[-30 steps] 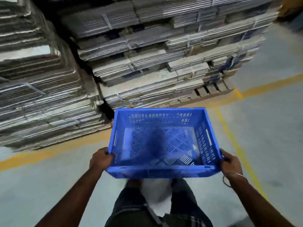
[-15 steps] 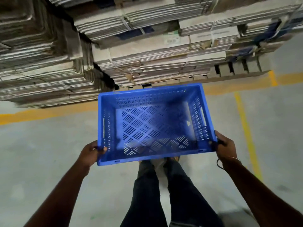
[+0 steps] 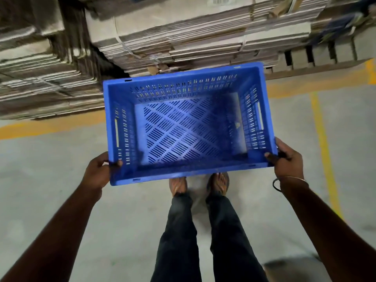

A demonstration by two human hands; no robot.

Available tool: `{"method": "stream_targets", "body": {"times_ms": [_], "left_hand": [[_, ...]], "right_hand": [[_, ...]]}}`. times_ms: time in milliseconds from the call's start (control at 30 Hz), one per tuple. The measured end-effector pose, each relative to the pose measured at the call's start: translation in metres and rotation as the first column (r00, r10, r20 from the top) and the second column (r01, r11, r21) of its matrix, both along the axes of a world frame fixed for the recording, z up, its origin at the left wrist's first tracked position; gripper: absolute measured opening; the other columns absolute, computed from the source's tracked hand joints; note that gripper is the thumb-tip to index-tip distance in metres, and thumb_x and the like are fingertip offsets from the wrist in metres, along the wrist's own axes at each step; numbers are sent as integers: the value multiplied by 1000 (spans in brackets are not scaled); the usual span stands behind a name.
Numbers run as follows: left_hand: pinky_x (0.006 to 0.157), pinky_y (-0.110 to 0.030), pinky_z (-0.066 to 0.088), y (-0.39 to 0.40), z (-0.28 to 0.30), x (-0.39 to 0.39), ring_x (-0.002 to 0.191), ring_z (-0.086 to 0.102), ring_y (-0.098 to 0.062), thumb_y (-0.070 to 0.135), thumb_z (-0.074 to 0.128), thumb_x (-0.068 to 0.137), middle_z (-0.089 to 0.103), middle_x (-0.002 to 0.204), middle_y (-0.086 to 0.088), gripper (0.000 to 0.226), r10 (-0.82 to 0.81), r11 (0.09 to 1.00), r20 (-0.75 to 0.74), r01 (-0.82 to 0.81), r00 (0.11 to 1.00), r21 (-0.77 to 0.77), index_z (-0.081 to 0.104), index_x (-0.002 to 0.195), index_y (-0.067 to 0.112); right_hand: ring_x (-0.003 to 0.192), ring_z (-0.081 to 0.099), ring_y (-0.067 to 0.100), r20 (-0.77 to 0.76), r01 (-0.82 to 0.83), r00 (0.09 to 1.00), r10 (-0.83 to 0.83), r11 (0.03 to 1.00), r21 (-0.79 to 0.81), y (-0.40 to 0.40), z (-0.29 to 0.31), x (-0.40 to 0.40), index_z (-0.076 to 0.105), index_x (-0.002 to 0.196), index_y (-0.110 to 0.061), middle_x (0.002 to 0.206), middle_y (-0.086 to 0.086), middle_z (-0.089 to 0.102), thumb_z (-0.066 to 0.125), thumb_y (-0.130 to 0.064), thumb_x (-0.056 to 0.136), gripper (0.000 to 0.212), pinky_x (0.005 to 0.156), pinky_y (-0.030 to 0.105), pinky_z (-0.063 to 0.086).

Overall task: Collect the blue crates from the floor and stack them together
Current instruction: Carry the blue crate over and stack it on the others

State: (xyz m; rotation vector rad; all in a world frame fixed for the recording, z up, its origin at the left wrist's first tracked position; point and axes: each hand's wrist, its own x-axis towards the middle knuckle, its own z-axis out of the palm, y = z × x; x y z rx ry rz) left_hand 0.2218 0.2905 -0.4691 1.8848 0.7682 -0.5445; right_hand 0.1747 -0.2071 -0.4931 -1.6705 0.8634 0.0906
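Head view, looking steeply down: blue crate (image 3: 189, 123) held in the air in front of the person, above the grey concrete floor (image 3: 50, 169), open side up and empty, its slotted bottom and perforated walls plainly seen; the crate sits slightly skewed, its far right corner higher in the picture than its far left one. Left hand (image 3: 97, 171) closed on the crate's near left corner, thumb hooked over the rim and onto the inside wall, the other fingers hidden beneath; right hand (image 3: 286, 159) closed on the near right corner in the same way, thumb over the rim, a thin bangle (image 3: 293, 178) on its wrist. Both bare forearms reach in from the lower corners. Under the crate's near edge two feet in sandals (image 3: 217, 184) stand close together, dark trousers (image 3: 203, 237) above them. Beyond the crate, strapped bundles of flattened cardboard (image 3: 183, 33) stacked high on a wooden pallet (image 3: 317, 58); another stack to the left (image 3: 36, 74). Yellow lines (image 3: 323, 139) painted on the floor run along the stacks and off to the right.
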Motion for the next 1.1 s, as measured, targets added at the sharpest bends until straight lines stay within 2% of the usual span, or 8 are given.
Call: {"method": "stream_targets", "body": {"times_ms": [100, 367, 500, 600, 733, 833, 967, 1100], "left_hand": [[86, -41, 49, -3, -11, 2, 88, 63, -24, -1, 70, 84, 70, 94, -2, 15, 13, 1000, 2, -13, 1000, 2, 70, 96, 7], [96, -55, 50, 10, -37, 9, 92, 65, -27, 3, 72, 84, 71, 100, -5, 14, 37, 999, -42, -36, 998, 36, 69, 95, 11], [95, -57, 52, 15, -44, 7, 94, 68, -31, 17, 76, 78, 72, 99, -4, 15, 11, 997, -82, -5, 997, 75, 68, 91, 18], [88, -49, 54, 13, -46, 3, 93, 67, -31, 28, 72, 72, 71, 98, -2, 20, -10, 995, -73, 17, 997, 98, 70, 92, 27], [75, -42, 49, 12, -48, -2, 84, 62, -27, 31, 71, 70, 67, 94, -12, 29, 21, 991, -52, -14, 998, 133, 58, 88, 11], [75, -50, 53, 17, -52, -3, 83, 62, -27, 37, 71, 73, 67, 99, -16, 36, 12, 988, -51, -4, 999, 155, 52, 87, 10], [72, -39, 44, 10, -47, -7, 79, 55, -23, 57, 60, 80, 62, 88, -6, 45, -4, 983, -16, 7, 1000, 185, 52, 87, 13], [73, -36, 41, 6, -48, -17, 78, 50, -21, 55, 48, 88, 61, 87, -5, 39, -21, 977, 51, 10, 998, 212, 53, 88, 16]], "right_hand": [[78, 63, -12, -1, 2, 1000, -2, 1000, -10, -2, -4, 4, 66, 108, -38, 83, -35, 68, 60, 20, 78, 65, 73, 8, 50], [87, 64, -6, 29, -12, 1000, 12, 1000, -19, 7, -12, 17, 57, 124, -18, 86, -35, 68, 59, 20, 78, 60, 78, 11, 51], [86, 64, -8, 0, -27, 1000, 27, 998, -51, 10, -15, 14, 64, 107, -41, 87, -36, 67, 59, 19, 78, 67, 80, 11, 51], [86, 63, -9, -15, -73, 997, 72, 994, -78, 10, -20, 6, 67, 97, -56, 90, -32, 68, 60, 17, 78, 76, 79, 11, 51], [95, 62, 15, -38, -121, 992, 118, 988, -99, 10, -28, -13, 60, 121, -35, 108, -3, 67, 65, 11, 80, 62, 86, 30, 53], [100, 64, 21, -61, -143, 989, 136, 979, -146, 11, -33, -27, 58, 129, -26, 119, 2, 65, 69, 1, 82, 56, 93, 42, 52], [100, 62, 20, -58, -145, 989, 137, 974, -175, 7, -35, -16, 57, 116, -46, 117, 0, 65, 70, -2, 81, 57, 95, 47, 51], [96, 65, 25, -62, -107, 993, 99, 986, -131, 5, -37, -5, 63, 116, -38, 108, 5, 69, 67, 1, 80, 53, 92, 48, 53]]}}
